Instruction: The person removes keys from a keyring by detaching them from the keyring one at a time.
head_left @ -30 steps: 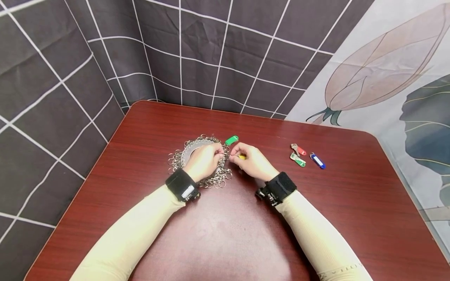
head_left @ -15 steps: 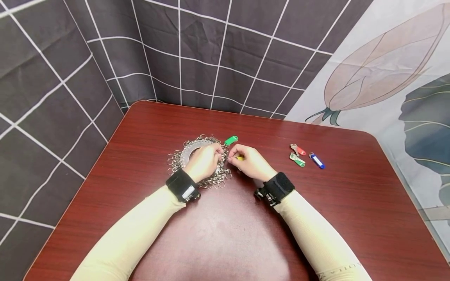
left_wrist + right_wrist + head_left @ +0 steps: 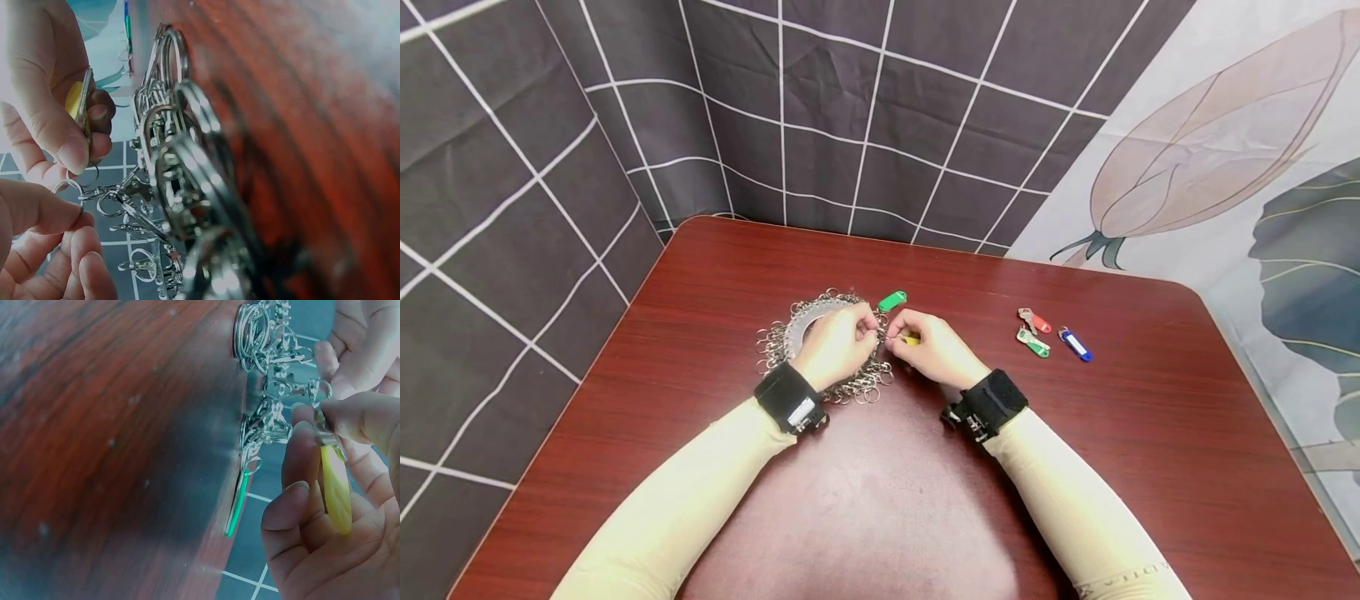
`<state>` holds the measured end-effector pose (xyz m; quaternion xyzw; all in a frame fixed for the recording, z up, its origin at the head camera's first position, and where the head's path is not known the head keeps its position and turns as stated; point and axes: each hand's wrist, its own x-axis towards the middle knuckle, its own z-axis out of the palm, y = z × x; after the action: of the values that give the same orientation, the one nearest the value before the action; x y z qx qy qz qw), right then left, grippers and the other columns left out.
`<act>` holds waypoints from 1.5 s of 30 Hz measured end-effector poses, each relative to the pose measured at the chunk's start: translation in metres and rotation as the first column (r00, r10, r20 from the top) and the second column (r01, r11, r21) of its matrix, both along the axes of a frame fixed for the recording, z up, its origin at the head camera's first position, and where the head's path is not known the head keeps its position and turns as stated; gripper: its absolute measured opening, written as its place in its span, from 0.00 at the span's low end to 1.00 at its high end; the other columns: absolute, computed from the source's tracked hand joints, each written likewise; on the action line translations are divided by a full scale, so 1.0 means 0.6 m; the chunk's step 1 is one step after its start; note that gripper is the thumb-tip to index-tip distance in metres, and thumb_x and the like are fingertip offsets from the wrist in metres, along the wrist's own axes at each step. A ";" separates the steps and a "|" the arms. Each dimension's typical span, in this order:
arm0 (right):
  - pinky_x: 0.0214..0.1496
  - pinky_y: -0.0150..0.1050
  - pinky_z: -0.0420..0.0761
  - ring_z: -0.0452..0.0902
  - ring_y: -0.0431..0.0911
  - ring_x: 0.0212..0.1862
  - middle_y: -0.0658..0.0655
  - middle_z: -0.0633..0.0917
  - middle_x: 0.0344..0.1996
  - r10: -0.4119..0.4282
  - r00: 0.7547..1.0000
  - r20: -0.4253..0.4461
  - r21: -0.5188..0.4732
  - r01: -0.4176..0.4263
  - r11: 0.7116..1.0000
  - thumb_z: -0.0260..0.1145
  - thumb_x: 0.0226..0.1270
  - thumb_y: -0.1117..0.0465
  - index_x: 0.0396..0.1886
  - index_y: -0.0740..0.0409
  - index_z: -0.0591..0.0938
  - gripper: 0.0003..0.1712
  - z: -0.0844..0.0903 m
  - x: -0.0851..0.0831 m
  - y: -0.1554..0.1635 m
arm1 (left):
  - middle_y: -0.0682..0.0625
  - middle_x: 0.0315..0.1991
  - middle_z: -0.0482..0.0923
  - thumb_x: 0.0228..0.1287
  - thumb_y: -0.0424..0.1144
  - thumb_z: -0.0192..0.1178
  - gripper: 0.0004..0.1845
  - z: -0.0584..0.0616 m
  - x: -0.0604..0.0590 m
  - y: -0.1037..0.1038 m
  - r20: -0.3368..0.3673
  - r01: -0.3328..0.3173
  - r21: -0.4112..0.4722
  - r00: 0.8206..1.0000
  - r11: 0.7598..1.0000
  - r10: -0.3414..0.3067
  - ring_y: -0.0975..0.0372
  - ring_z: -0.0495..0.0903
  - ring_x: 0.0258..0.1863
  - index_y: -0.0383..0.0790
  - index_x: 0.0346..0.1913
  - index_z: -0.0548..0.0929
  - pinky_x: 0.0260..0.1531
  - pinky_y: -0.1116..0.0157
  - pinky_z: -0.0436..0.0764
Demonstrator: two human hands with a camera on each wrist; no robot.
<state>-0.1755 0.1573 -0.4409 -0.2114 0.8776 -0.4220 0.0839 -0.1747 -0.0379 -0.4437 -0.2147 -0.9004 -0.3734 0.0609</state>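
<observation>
Pinching a small ring (image 3: 67, 185) at the pile of rings (image 3: 790, 333), the left hand (image 3: 838, 342) steadies it while the right hand (image 3: 928, 346) grips the yellow tag (image 3: 336, 490) beside it. Joining looks unfinished; the green tag (image 3: 892, 300) and three tags (image 3: 1052, 333) wait on the table (image 3: 1150, 433).

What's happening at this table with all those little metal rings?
A person sits at a dark red wooden table. Their left hand pinches a ring of the big round cluster of silver key rings, while the right hand holds a yellow plastic key tag against it. A green tag lies beside the cluster; red, green and blue tags lie to the right.
</observation>
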 end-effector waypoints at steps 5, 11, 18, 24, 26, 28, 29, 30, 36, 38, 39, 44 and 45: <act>0.21 0.40 0.75 0.77 0.50 0.18 0.55 0.81 0.21 0.004 0.999 -0.033 -0.017 -0.004 1.000 0.62 0.65 0.65 0.35 0.51 0.80 0.04 -0.002 -0.003 0.005 | 0.55 0.24 0.76 0.58 0.32 0.60 0.03 0.004 0.001 -0.001 -0.025 0.024 -0.039 0.999 0.999 -0.025 0.63 0.75 0.24 0.44 0.32 0.81 0.26 0.66 0.74; 0.18 0.41 0.76 0.78 0.52 0.16 0.51 0.81 0.24 -0.009 0.998 -0.064 -0.048 0.006 0.999 0.63 0.65 0.64 0.33 0.49 0.80 0.04 0.000 -0.003 0.005 | 0.54 0.27 0.78 0.60 0.33 0.59 0.04 0.008 0.001 -0.001 0.017 0.030 -0.083 0.999 0.996 -0.029 0.63 0.76 0.27 0.43 0.36 0.83 0.29 0.66 0.76; 0.20 0.39 0.76 0.78 0.52 0.15 0.56 0.82 0.26 -0.030 0.995 -0.091 -0.100 0.021 0.995 0.63 0.66 0.62 0.35 0.52 0.80 0.01 -0.002 -0.005 0.003 | 0.54 0.29 0.80 0.61 0.34 0.60 0.06 0.015 0.007 0.000 0.070 0.072 -0.128 0.996 0.989 -0.063 0.64 0.77 0.28 0.42 0.38 0.85 0.30 0.66 0.76; 0.23 0.36 0.74 0.75 0.45 0.18 0.50 0.80 0.25 -0.041 0.992 -0.122 -0.078 0.032 0.996 0.63 0.66 0.58 0.35 0.51 0.80 0.02 -0.003 -0.003 0.005 | 0.55 0.29 0.80 0.61 0.36 0.62 0.02 0.013 0.002 -0.002 0.095 0.076 -0.158 0.994 0.985 -0.061 0.64 0.79 0.29 0.43 0.36 0.82 0.32 0.65 0.77; 0.23 0.36 0.74 0.74 0.45 0.18 0.48 0.79 0.25 -0.043 0.991 -0.126 -0.073 0.034 0.997 0.64 0.66 0.58 0.35 0.51 0.80 0.02 -0.004 -0.002 0.006 | 0.55 0.29 0.80 0.62 0.37 0.62 0.02 0.012 0.000 -0.004 0.105 0.069 -0.162 0.993 0.984 -0.052 0.64 0.79 0.30 0.44 0.36 0.81 0.33 0.65 0.77; 0.22 0.37 0.74 0.75 0.47 0.18 0.50 0.79 0.24 -0.042 0.993 -0.107 -0.071 0.034 0.997 0.64 0.66 0.59 0.35 0.51 0.79 0.02 -0.004 -0.002 0.007 | 0.55 0.30 0.80 0.62 0.37 0.61 0.02 0.011 -0.002 -0.005 0.113 0.064 -0.148 0.992 0.987 -0.047 0.64 0.78 0.31 0.45 0.37 0.81 0.34 0.64 0.77; 0.21 0.38 0.74 0.76 0.48 0.18 0.51 0.79 0.23 -0.041 0.995 -0.093 -0.066 0.035 0.997 0.64 0.66 0.59 0.35 0.50 0.79 0.02 -0.004 -0.001 0.007 | 0.55 0.30 0.80 0.63 0.37 0.61 0.02 0.010 -0.003 -0.006 0.112 0.058 -0.138 0.993 0.989 -0.043 0.64 0.78 0.31 0.45 0.37 0.81 0.33 0.64 0.77; 0.20 0.38 0.74 0.76 0.50 0.18 0.52 0.80 0.23 -0.038 0.997 -0.071 -0.065 0.033 0.997 0.64 0.66 0.59 0.36 0.51 0.78 0.02 -0.005 -0.001 0.008 | 0.55 0.30 0.80 0.63 0.37 0.60 0.02 0.010 -0.003 -0.006 0.110 0.054 -0.127 0.993 0.990 -0.040 0.64 0.78 0.31 0.45 0.37 0.81 0.33 0.64 0.77; 0.18 0.38 0.72 0.75 0.53 0.18 0.58 0.81 0.20 -0.018 0.999 0.032 -0.060 0.020 0.998 0.64 0.67 0.60 0.38 0.52 0.76 0.04 -0.004 0.001 0.008 | 0.54 0.31 0.80 0.64 0.35 0.58 0.02 0.013 -0.001 -0.004 0.056 0.019 -0.064 0.998 0.998 -0.015 0.63 0.79 0.31 0.44 0.39 0.79 0.33 0.63 0.78; 0.18 0.37 0.71 0.75 0.51 0.18 0.58 0.80 0.18 -0.017 0.999 0.029 -0.063 0.019 0.998 0.64 0.67 0.60 0.37 0.53 0.76 0.04 -0.006 0.001 0.007 | 0.54 0.31 0.81 0.64 0.34 0.58 0.03 0.013 0.001 -0.004 0.045 0.015 -0.053 0.999 0.998 -0.012 0.63 0.79 0.31 0.44 0.39 0.79 0.33 0.63 0.78; 0.18 0.36 0.70 0.74 0.50 0.17 0.58 0.80 0.18 -0.017 1.000 0.022 -0.066 0.019 0.998 0.64 0.67 0.60 0.37 0.53 0.77 0.04 -0.007 0.000 0.007 | 0.54 0.31 0.81 0.64 0.34 0.58 0.03 0.013 0.001 -0.004 0.040 0.014 -0.051 0.999 0.999 -0.012 0.63 0.79 0.31 0.44 0.39 0.79 0.33 0.63 0.78; 0.19 0.35 0.68 0.72 0.45 0.17 0.59 0.80 0.18 -0.017 1.000 -0.005 -0.074 0.016 0.997 0.65 0.66 0.61 0.35 0.53 0.77 0.04 -0.008 -0.001 0.008 | 0.53 0.29 0.79 0.62 0.33 0.59 0.03 0.015 0.003 -0.005 0.029 0.033 -0.057 0.999 0.998 -0.031 0.62 0.78 0.29 0.43 0.37 0.79 0.29 0.64 0.77; 0.19 0.35 0.67 0.72 0.45 0.17 0.59 0.80 0.19 -0.015 1.000 -0.005 -0.076 0.015 0.997 0.65 0.66 0.61 0.35 0.53 0.77 0.04 -0.008 -0.001 0.008 | 0.53 0.29 0.79 0.61 0.32 0.59 0.03 0.016 0.003 -0.005 0.029 0.037 -0.061 0.999 0.997 -0.035 0.62 0.77 0.28 0.43 0.37 0.79 0.29 0.64 0.77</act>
<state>-0.1759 0.1620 -0.4457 -0.2093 0.8627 -0.4550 0.0701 -0.1729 -0.0410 -0.4342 -0.2275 -0.9083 -0.3493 0.0351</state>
